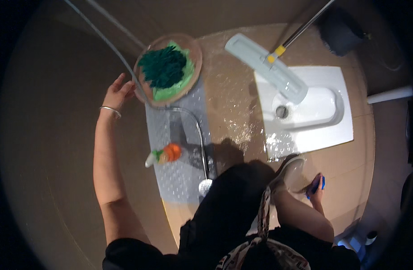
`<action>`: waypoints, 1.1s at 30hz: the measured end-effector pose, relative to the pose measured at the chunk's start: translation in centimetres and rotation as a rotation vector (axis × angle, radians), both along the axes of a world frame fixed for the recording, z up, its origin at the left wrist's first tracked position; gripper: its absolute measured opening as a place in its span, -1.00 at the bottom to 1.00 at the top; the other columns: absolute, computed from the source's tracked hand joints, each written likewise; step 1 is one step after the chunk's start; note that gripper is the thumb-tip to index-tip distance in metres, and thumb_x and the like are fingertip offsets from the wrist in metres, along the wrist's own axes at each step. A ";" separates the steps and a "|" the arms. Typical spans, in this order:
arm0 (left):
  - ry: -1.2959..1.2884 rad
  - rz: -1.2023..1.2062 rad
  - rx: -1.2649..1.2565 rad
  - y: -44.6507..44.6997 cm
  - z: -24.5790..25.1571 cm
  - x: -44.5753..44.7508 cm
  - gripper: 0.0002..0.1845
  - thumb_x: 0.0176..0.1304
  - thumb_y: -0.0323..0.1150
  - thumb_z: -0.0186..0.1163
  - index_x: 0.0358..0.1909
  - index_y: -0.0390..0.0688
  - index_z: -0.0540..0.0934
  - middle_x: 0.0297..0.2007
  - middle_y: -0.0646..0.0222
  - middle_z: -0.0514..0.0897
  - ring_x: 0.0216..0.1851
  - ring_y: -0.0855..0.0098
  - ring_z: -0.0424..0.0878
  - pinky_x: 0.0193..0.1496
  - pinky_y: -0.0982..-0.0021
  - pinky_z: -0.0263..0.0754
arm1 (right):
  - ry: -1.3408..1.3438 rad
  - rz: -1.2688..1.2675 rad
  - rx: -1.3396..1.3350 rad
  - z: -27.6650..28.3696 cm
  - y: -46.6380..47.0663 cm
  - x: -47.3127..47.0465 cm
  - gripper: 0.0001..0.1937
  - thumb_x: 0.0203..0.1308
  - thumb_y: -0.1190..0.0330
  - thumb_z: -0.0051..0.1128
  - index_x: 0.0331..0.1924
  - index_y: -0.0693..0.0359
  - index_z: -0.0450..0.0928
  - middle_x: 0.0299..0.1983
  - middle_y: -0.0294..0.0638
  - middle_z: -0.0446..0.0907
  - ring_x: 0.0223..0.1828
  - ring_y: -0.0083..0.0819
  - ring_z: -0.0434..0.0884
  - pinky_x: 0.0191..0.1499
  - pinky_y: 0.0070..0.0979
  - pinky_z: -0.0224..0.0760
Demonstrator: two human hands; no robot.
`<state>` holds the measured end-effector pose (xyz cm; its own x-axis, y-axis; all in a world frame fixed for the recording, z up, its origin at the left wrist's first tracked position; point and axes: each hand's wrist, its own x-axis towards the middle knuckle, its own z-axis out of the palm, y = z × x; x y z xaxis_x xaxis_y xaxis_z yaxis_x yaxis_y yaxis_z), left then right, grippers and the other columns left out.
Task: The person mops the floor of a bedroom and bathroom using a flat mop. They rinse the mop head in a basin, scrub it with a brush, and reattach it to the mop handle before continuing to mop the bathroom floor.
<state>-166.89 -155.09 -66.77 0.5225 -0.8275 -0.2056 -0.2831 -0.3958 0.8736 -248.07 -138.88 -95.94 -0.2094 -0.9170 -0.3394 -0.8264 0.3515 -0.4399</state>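
My left hand (117, 92), with a bangle at the wrist, is raised at the left with its fingers apart. Its fingertips are by the rim of a round pinkish basin (199, 72) and a metal shower hose (135, 79); whether they touch either is unclear. Inside the basin lie a dark green shaggy cloth or mop head (164, 65) and a light green cloth (172, 91). Low at the right, my right hand (316, 195) grips a blue object (323, 183), perhaps a brush, partly hidden by the fingers, close to the tiled floor.
A shower head (205, 186) and an orange-and-white bottle (171, 153) are on a grey bath mat (179, 189). A flat mop (250, 54) leans over the white squat toilet (343, 135). The tiled floor (223, 94) is wet. A dark bin (339, 32) stands at the upper right.
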 end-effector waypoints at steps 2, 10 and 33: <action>-0.663 -0.283 0.337 6.8 -1.5 3.8 -0.65 0.27 -0.33 0.05 0.07 -0.20 0.48 -0.36 0.42 0.66 -0.43 0.43 0.60 -0.38 0.46 0.46 | 0.023 -0.072 0.034 -0.7 0.3 -0.6 0.11 -0.32 0.64 0.26 0.39 -0.27 -0.12 -0.10 0.14 0.41 -0.15 0.05 0.49 -0.08 -0.20 0.39; -0.122 -0.298 0.530 25.0 -13.3 -3.6 -0.08 -0.06 -0.25 0.42 0.34 -0.11 0.14 0.21 0.13 0.31 0.21 0.26 0.31 0.20 0.32 0.26 | -0.024 0.155 -0.173 0.5 -0.4 0.2 -0.16 -0.10 0.50 0.12 0.36 -0.01 -0.01 0.19 0.03 0.34 0.02 0.02 0.46 0.00 -0.22 0.33; -0.438 -1.056 0.049 2.4 -15.6 -32.1 -0.76 -0.26 -0.40 0.20 -0.45 -0.19 0.47 -0.42 0.14 0.53 -0.25 0.01 0.46 -0.13 0.09 0.34 | 0.026 -0.019 0.097 4.1 -7.8 7.0 -0.26 -0.08 0.51 0.19 0.25 -0.26 0.21 -0.09 0.07 0.36 -0.08 0.04 0.46 -0.02 -0.20 0.41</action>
<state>-199.02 -152.68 -82.33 -0.3939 -0.8921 -0.2214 -0.7708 0.1894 0.6083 -241.04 -146.72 -91.86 -0.2358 -0.8762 -0.4204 -0.8299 0.4066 -0.3820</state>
